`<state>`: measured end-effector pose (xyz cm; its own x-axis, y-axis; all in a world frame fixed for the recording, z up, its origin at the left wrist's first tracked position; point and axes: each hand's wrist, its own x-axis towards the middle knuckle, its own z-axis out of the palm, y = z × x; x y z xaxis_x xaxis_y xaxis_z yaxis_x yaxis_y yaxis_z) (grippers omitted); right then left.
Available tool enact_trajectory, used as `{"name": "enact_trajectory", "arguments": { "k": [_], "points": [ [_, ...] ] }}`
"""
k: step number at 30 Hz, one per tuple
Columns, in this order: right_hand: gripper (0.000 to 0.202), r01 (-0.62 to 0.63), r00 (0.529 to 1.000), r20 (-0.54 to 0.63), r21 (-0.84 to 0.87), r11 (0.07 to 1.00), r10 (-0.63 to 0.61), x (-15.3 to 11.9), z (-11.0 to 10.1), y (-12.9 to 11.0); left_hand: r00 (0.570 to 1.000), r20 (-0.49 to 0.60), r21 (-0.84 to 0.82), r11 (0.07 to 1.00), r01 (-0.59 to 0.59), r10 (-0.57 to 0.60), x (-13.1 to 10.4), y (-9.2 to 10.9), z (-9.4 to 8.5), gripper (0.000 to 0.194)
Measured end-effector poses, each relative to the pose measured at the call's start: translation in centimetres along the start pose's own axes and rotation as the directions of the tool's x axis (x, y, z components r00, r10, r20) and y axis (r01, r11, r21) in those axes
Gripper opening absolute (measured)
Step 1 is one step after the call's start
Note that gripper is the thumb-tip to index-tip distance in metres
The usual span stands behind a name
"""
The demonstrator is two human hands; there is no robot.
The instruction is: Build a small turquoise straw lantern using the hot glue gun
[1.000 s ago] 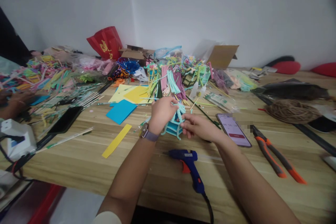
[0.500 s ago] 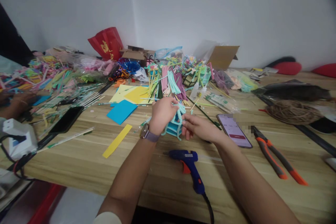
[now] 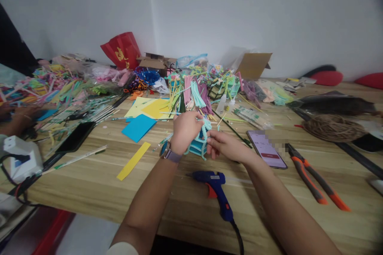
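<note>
A small teal-blue craft piece (image 3: 197, 146) edged with light mint fuzzy stems stands on the wooden table between my hands. My left hand (image 3: 186, 128), with a watch on its wrist, is closed on the top of the piece from the left; its fingertips are partly hidden. On the right side, my right hand (image 3: 223, 143) pinches a mint stem at the piece's edge, its other fingers curled. Nearer to me lies a blue glue gun (image 3: 217, 185) with an orange trigger, its nozzle pointing left.
Blue paper (image 3: 138, 127) and a yellow strip (image 3: 133, 161) lie left. A phone (image 3: 267, 149) and orange-handled pliers (image 3: 318, 179) lie right. Colourful stems (image 3: 191, 91) are heaped behind. Another person's hand (image 3: 22, 117) is at far left, near a white power block (image 3: 22, 157).
My hands and the craft piece have hardly moved. At far left the other person's hand has shifted slightly.
</note>
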<state>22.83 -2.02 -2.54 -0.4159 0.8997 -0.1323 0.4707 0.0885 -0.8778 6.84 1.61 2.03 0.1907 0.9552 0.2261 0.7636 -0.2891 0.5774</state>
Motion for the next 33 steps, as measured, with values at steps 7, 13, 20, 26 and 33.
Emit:
{"name": "enact_trajectory", "arguments": {
  "k": [7, 13, 20, 26, 33],
  "points": [
    [0.02, 0.016, 1.0, -0.007, -0.005, 1.0, -0.016, 0.1, -0.03, 0.13, 1.0, 0.004, 0.013, 1.0, -0.009, 0.009, 0.03, -0.1, 0.0, 0.021],
    [0.02, 0.017, 1.0, -0.004, -0.015, 1.0, -0.017, 0.05, -0.14, 0.14, 1.0, -0.002, 0.012, 1.0, -0.009, 0.009, 0.09, -0.15, 0.13, 0.02],
    [0.017, 0.016, 1.0, -0.007, -0.016, 1.0, -0.016, 0.04, -0.17, -0.05, 1.0, 0.004, 0.009, 1.0, -0.013, 0.013, 0.07, -0.13, 0.05, 0.02],
    [0.019, 0.022, 1.0, -0.015, -0.021, 1.0, -0.023, 0.04, -0.22, -0.02, 1.0, 0.012, 0.014, 1.0, -0.014, 0.014, 0.1, -0.17, 0.05, 0.019],
    [0.015, -0.001, 1.0, 0.005, 0.012, 1.0, 0.001, -0.18, -0.51, -0.25, 1.0, 0.015, 0.007, 1.0, -0.008, 0.007, 0.14, -0.18, 0.08, 0.019]
  ]
}}
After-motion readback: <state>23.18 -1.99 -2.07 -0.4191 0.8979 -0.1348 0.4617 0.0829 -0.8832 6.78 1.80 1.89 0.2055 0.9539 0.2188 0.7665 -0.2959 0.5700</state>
